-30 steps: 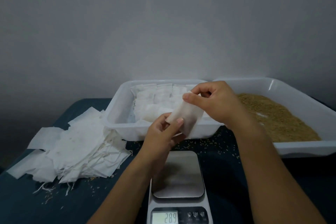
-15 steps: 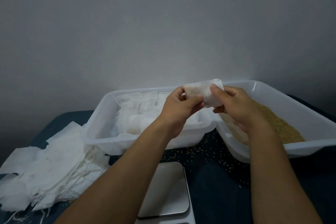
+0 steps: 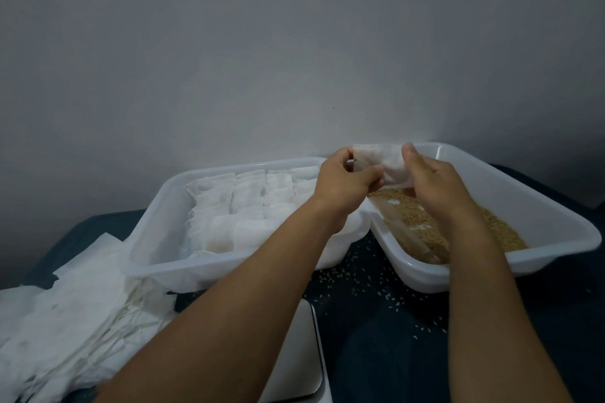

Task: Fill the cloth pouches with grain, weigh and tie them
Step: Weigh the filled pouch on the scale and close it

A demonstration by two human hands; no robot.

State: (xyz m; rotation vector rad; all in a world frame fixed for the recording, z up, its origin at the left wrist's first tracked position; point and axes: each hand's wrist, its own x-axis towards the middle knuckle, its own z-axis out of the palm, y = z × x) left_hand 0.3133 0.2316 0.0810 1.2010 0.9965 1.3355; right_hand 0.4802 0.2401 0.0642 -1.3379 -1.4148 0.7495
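Two hands engaged: cloth pouch [image 3: 383, 163] pinched at left edge by left hand [image 3: 343, 185], at right edge by right hand [image 3: 432, 181], held above grain tray [image 3: 556, 222]. Pouch judged light, limp, thin; mouth hem best gripped, spread wide before grain [image 3: 425, 222] is scooped.

Two trays [image 3: 556, 249], one scale [image 3: 294, 353], two hands [image 3: 340, 183].

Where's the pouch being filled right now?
The pouch is held up between the left hand and right hand, above the near-left corner of the grain tray.
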